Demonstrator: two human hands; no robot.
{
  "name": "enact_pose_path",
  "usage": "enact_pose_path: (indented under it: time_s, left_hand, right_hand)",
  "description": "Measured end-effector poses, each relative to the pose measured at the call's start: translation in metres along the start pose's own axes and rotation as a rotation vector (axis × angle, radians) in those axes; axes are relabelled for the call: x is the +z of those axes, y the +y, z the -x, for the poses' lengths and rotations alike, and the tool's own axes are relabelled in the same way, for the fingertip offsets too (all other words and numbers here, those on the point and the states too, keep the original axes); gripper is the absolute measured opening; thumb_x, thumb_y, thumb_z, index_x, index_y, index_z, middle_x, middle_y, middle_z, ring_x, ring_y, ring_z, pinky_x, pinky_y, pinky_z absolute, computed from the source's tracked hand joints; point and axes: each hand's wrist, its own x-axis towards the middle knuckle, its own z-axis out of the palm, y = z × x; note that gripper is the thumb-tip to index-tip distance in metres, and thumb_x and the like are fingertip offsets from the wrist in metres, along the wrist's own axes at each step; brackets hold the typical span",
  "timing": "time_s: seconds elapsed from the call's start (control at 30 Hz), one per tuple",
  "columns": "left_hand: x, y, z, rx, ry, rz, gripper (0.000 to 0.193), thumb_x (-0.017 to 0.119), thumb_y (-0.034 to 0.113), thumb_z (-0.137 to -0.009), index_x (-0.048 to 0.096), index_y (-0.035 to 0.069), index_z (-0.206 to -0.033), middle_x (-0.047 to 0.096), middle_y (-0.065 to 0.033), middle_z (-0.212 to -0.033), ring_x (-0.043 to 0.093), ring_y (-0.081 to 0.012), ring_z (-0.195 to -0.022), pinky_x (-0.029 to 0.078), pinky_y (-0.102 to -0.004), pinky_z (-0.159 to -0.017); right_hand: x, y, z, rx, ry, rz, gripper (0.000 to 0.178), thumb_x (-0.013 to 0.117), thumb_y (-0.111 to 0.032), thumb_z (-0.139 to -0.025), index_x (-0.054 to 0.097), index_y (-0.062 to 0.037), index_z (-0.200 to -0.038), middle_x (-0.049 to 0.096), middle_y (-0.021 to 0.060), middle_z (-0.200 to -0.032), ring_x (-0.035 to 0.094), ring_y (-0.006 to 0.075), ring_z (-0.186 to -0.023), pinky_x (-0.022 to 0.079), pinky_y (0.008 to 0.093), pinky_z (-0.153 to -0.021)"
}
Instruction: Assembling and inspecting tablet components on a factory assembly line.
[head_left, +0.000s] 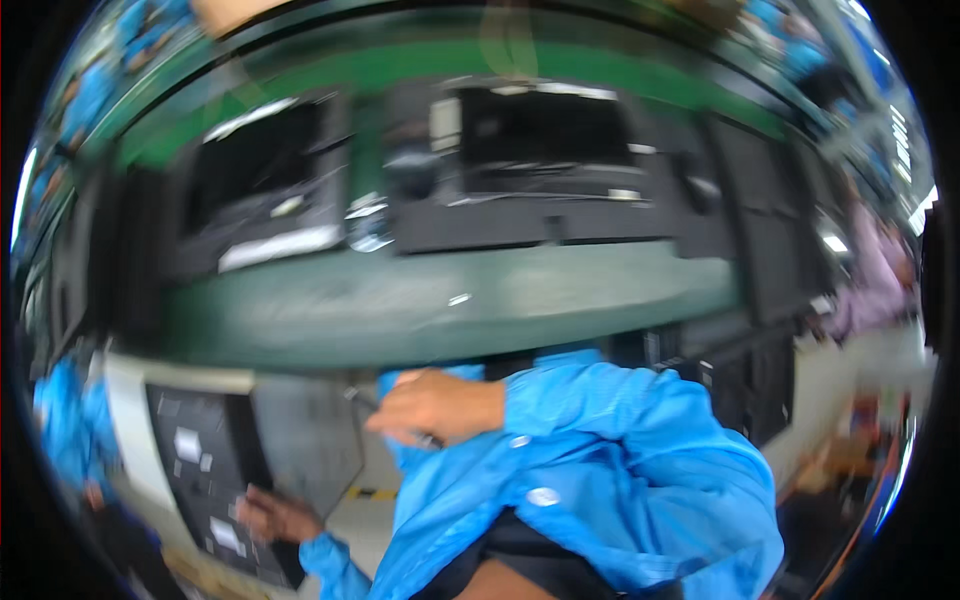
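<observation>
My right hand [435, 405] crosses in front of my blue coat, its fingers curled closed. A slim dark thing [361, 399] pokes out by its fingertips, and a small shiny bit shows under the fingers; blur hides its kind. Low on the left, my left hand [280, 515] is smeared by motion, its fingers looking apart and nothing visible in them. It is nearest a dark foam panel [195, 410] with white patches, and I cannot tell whether they touch.
A green workbench [600, 290] runs across ahead. On it lie two dark foam trays, each with a black screen panel [545, 125] [255, 160], and crumpled clear plastic [369, 222] between them. Dark foam pieces [770, 215] stack at the right. People in blue [65, 415] and pink [870, 270] are nearby.
</observation>
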Motion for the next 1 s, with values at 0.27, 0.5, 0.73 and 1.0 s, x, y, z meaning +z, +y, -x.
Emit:
enact_pose_path:
  time_s: [0.27, 0.5, 0.73, 1.0]
  left_hand:
    - [0.02, -0.015, -0.039, 0.072, 0.086, -0.118, 0.058, 0.046, 0.047, -0.106, 0.051, 0.014, -0.154, 0.041, -0.0284, -0.155, 0.044, -0.0513, -0.138, 0.039, -0.0629, -0.101]
    - [0.089, -0.079, -0.108, -0.075, -0.094, 0.081, 0.064, 0.065, 0.012, -0.096, 0.045, 0.016, -0.157, 0.051, -0.0239, -0.149, 0.051, -0.04, -0.137, 0.042, -0.0462, -0.114]
    - [0.185, -0.123, -0.174, -0.097, -0.42, 0.154, 0.094, 0.075, 0.011, -0.078, 0.032, 0.014, -0.162, 0.037, -0.0241, -0.157, 0.035, -0.0428, -0.145, 0.025, -0.0583, -0.119]
    - [0.182, -0.148, -0.198, -0.224, -0.264, 0.324, 0.052, 0.07, 0.02, -0.092, 0.059, 0.004, -0.14, 0.044, -0.0257, -0.154, 0.036, -0.0424, -0.148, 0.027, -0.0541, -0.123]
  right_hand:
    - [-0.197, -0.076, 0.097, 0.251, 0.409, 0.969, 0.035, 0.073, -0.01, -0.077, 0.067, -0.0039, -0.111, 0.062, 0.0102, -0.085, 0.061, 0.0302, -0.078, 0.049, 0.0431, -0.071]
    - [-0.288, -0.124, 0.278, 1.6, 0.528, 1.53, 0.065, 0.073, -0.049, -0.09, 0.06, 0.0005, -0.13, 0.066, 0.0248, -0.123, 0.062, 0.0428, -0.117, 0.05, 0.0518, -0.097]
    - [-0.299, -0.146, 0.358, 1.261, 0.78, 1.397, 0.044, 0.071, -0.03, -0.1, 0.063, 0.0043, -0.126, 0.068, 0.0229, -0.119, 0.066, 0.0384, -0.109, 0.051, 0.0427, -0.094]
    - [-0.211, -0.138, 0.192, 0.626, 0.764, 1.564, 0.025, 0.073, -0.002, -0.094, 0.063, 0.0077, -0.115, 0.06, 0.0212, -0.097, 0.063, 0.0384, -0.09, 0.051, 0.0436, -0.081]
